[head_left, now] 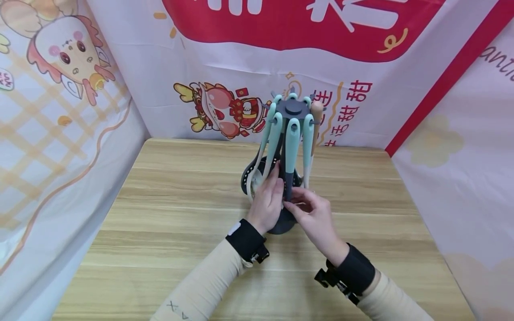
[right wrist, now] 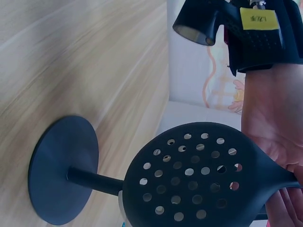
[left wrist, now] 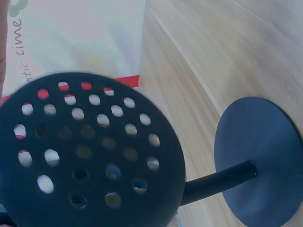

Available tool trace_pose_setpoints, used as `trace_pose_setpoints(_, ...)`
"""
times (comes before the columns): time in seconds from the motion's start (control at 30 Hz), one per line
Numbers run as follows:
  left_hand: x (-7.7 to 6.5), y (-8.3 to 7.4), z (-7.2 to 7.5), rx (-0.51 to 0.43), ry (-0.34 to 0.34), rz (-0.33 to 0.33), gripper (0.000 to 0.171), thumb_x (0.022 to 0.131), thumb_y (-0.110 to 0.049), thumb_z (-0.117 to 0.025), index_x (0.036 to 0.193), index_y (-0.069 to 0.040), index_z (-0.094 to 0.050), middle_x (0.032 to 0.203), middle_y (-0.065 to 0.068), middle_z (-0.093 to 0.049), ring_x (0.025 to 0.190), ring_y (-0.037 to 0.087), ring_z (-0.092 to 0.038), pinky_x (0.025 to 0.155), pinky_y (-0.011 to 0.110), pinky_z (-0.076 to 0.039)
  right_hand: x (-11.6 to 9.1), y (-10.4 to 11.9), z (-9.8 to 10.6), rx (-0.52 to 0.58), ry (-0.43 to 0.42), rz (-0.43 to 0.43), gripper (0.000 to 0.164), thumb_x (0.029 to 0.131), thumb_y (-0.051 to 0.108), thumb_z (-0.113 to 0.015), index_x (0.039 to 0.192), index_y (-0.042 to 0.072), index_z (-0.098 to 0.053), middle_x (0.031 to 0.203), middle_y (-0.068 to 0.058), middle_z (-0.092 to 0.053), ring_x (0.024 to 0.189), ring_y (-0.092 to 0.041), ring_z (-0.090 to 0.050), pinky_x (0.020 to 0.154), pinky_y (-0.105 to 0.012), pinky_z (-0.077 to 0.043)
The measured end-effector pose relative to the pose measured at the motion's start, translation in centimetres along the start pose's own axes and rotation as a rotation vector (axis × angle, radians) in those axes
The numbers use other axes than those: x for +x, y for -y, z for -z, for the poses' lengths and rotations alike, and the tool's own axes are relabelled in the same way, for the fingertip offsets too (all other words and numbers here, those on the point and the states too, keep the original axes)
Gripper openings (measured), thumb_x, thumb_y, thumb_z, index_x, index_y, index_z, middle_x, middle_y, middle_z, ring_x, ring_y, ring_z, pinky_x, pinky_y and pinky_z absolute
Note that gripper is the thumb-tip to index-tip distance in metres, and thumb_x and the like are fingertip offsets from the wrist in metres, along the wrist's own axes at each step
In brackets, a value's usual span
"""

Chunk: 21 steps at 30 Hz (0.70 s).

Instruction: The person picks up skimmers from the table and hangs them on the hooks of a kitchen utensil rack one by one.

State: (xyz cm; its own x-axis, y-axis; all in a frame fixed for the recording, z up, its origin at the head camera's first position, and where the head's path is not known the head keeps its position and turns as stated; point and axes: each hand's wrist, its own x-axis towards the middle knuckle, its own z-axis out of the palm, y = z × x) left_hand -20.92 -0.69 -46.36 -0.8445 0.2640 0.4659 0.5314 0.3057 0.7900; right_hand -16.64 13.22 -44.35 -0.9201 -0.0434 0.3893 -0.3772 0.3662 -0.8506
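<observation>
A grey utensil stand (head_left: 293, 108) with mint-handled kitchen tools hanging round its top stands on the wooden table. At its front hangs a black perforated skimmer (right wrist: 189, 175), its round, holed head large in both wrist views. My right hand (head_left: 315, 216) pinches the skimmer's dark neck with thumb and index finger. Beside it on the left, my left hand (head_left: 267, 203) has its fingers straight and pointing up along the hanging tools; whether it presses on the skimmer is hard to tell. The stand's round base (left wrist: 260, 156) lies flat on the table.
Also on the stand hang a dark perforated utensil (head_left: 246, 178) at the left and a wooden-handled tool (head_left: 316, 116) at the right. Printed cloth (head_left: 225, 62) closes off the table (head_left: 180, 187) at the back and sides.
</observation>
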Motion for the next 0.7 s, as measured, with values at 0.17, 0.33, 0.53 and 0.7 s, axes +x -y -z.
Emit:
trace_pose_setpoints(0.17, -0.3, -0.1, -0.2, -0.004, 0.018, 0.002, 0.056, 0.110, -0.031, -0.021, 0.157, -0.001, -0.017, 0.161, 0.016, -0.029, 0.147, 0.025, -0.033, 0.120, 0.044, -0.030, 0.0, -0.4, -0.2, -0.071, -0.018, 0.081, 0.026, 0.083, -0.008, -0.073, 0.108, -0.004, -0.071, 0.102, -0.017, -0.074, 0.084, -0.026, -0.071, 0.074, -0.028, -0.061)
trace_pose_setpoints(0.33, -0.9, -0.2, -0.5, 0.017, 0.019, 0.013, 0.056, 0.110, -0.028, -0.026, 0.156, 0.003, -0.017, 0.161, 0.019, -0.028, 0.147, 0.027, -0.034, 0.119, 0.044, -0.032, -0.1, -0.8, -0.3, -0.120, -0.034, 0.163, 0.026, 0.082, -0.009, -0.074, 0.106, -0.004, -0.071, 0.098, -0.016, -0.074, 0.081, -0.025, -0.072, 0.072, -0.028, -0.061)
trace_pose_setpoints(0.53, -1.6, -0.6, -0.6, 0.044, 0.023, 0.035, 0.057, 0.109, -0.026, -0.031, 0.155, 0.004, -0.016, 0.163, 0.018, -0.023, 0.150, 0.026, -0.028, 0.120, 0.044, -0.030, 0.1, -1.0, -0.2, -0.161, -0.030, 0.179, 0.024, 0.082, -0.008, -0.075, 0.105, -0.004, -0.070, 0.092, -0.015, -0.074, 0.078, -0.024, -0.070, 0.068, -0.027, -0.060)
trace_pose_setpoints(0.7, -2.6, -1.0, -0.2, 0.050, 0.036, 0.024, 0.056, 0.109, -0.026, -0.033, 0.155, 0.003, -0.020, 0.161, 0.018, -0.027, 0.148, 0.027, -0.031, 0.117, 0.045, -0.034, 0.3, -1.1, 0.3, -0.123, -0.036, 0.190, 0.021, 0.083, -0.006, -0.075, 0.103, -0.004, -0.070, 0.093, -0.015, -0.074, 0.076, -0.017, -0.069, 0.068, -0.022, -0.058)
